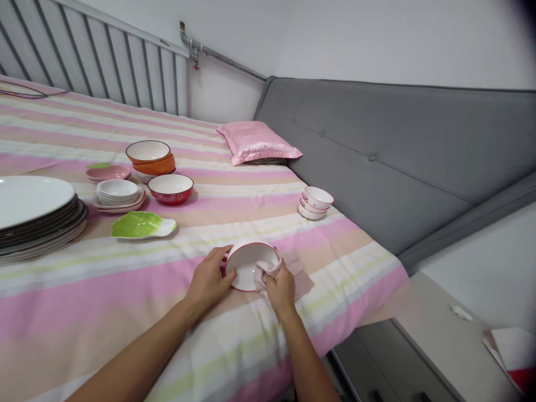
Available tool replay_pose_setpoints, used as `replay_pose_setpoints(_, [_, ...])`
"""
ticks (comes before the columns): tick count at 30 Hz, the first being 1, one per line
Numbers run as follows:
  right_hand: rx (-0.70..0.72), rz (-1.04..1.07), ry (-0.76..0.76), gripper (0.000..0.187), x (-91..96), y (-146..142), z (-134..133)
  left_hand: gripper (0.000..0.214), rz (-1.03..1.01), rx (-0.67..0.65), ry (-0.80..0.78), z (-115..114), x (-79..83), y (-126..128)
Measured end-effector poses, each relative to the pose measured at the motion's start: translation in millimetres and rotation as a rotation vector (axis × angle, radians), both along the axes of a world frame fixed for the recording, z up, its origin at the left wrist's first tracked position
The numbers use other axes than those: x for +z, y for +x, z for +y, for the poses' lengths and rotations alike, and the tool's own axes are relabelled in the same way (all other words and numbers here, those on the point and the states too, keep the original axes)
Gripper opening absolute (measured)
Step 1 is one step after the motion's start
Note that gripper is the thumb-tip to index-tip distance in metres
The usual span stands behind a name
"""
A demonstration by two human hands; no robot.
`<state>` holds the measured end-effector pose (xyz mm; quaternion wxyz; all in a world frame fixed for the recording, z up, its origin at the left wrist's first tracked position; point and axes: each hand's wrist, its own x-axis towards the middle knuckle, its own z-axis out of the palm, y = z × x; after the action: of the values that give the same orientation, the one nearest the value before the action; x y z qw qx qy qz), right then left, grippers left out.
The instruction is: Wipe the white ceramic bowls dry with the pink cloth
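Note:
A white bowl (pixel 243 265) with a red rim is tilted toward me above the near part of the striped bed. My left hand (pixel 213 274) grips its left side, thumb inside the rim and fingers around the outside. In my right hand (pixel 281 286) is a pale pink cloth (pixel 264 270), bunched against the inner right side of the bowl. Part of the cloth hangs down behind the right hand. The bowl's underside is hidden. Ahead and to the right, several small white bowls (pixel 317 202) with red rims stand stacked near the bed's edge.
At left stand a stack of plates (pixel 37 201), a green leaf-shaped dish (pixel 142 225), small white dishes (pixel 118 191), a red bowl (pixel 171 190) and stacked orange bowls (pixel 151 159). A pink pillow (pixel 257 142) lies by the grey headboard (pixel 377 139). A bedside cabinet (pixel 389 357) is at lower right.

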<state>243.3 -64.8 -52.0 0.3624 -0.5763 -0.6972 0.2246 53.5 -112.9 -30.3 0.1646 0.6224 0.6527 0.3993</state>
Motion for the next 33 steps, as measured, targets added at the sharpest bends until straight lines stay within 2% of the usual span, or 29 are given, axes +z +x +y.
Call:
replay_pose_setpoints(8, [0.027,0.038,0.027,0.067,2.5,-2.1,-1.2,0.061,0.098,0.052,0.012,-2.2,3.7,2.3])
replay_pose_setpoints(10, [0.035,0.05,0.024,0.065,3.9,-2.2,-1.4,0.064,0.161,0.087,0.109,-5.7,9.3,4.8])
replay_pose_setpoints(12, [0.044,0.068,0.016,0.062,5.4,-2.1,-1.4,0.06,0.221,0.09,0.282,-9.4,15.1,8.1])
replay_pose_setpoints(13, [0.051,0.079,0.011,0.061,6.1,-2.0,-1.3,0.055,0.246,0.052,0.364,-10.9,17.3,9.8])
replay_pose_setpoints(15, [0.059,0.092,-0.003,0.059,7.3,-1.8,-1.2,0.041,0.299,-0.116,0.436,-12.5,19.2,13.1])
replay_pose_setpoints(18, [0.058,0.109,-0.013,0.055,8.1,-1.9,-1.7,0.03,0.406,-0.389,0.321,-11.6,16.3,16.3])
replay_pose_setpoints(20, [0.049,0.118,-0.016,0.052,7.6,-2.0,-2.1,0.03,0.472,-0.457,0.22,-9.9,13.0,16.6])
replay_pose_setpoints(25, [0.056,0.122,-0.034,0.046,5.1,-0.7,-3.5,0.021,0.507,-0.432,0.08,-6.1,8.8,14.1])
replay_pose_setpoints(30, [0.081,0.2,-0.028,0.052,7.5,-0.6,-6.3,0.025,0.507,-0.412,0.006,-4.5,6.6,11.0])
replay_pose_setpoints(33, [-0.047,0.322,0.048,0.062,7.5,-3.1,-6.8,0.028,0.49,-0.424,0.01,-3.7,6.6,7.4])
